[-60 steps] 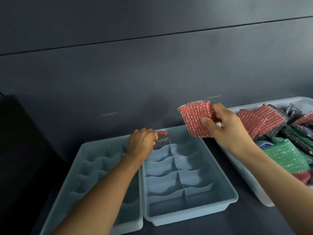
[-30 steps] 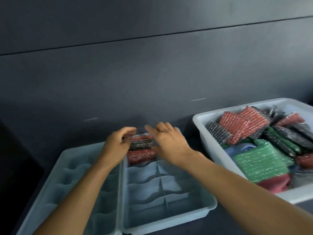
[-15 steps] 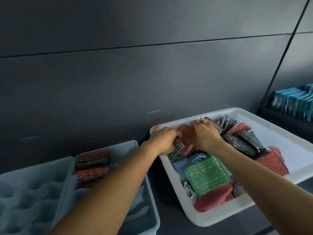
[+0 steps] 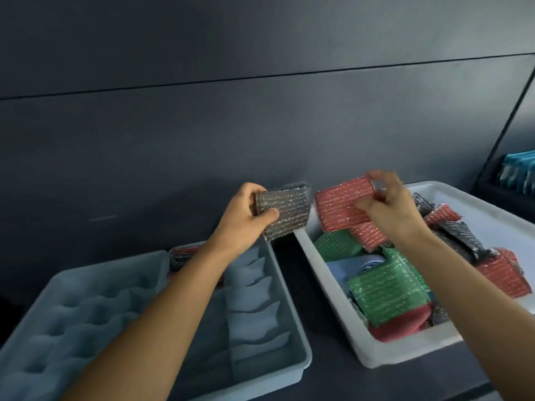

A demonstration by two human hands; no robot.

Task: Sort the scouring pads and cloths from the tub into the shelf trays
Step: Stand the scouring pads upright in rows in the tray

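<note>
My left hand (image 4: 246,224) grips a dark grey glittery scouring pad (image 4: 286,212), held in the air between the trays and the tub. A red scouring pad (image 4: 338,208) is pinched by my right hand (image 4: 390,209) above the tub's far left corner. The white tub (image 4: 405,354) on the right holds several red, green and grey pads and a blue cloth (image 4: 347,269). Two light blue divided trays (image 4: 289,308) (image 4: 72,299) lie at the left. Pads (image 4: 181,256) sit in the right tray's far left compartments, partly hidden by my left forearm.
A dark wall panel runs close behind the shelf. Teal packaged goods (image 4: 518,172) stand in a dark compartment at far right. A narrow dark gap of shelf separates the right tray from the tub.
Both hands were down in the tub's far corner half a second ago; now each is raised with a pad, the left with a grey one, the right with a red one.
</note>
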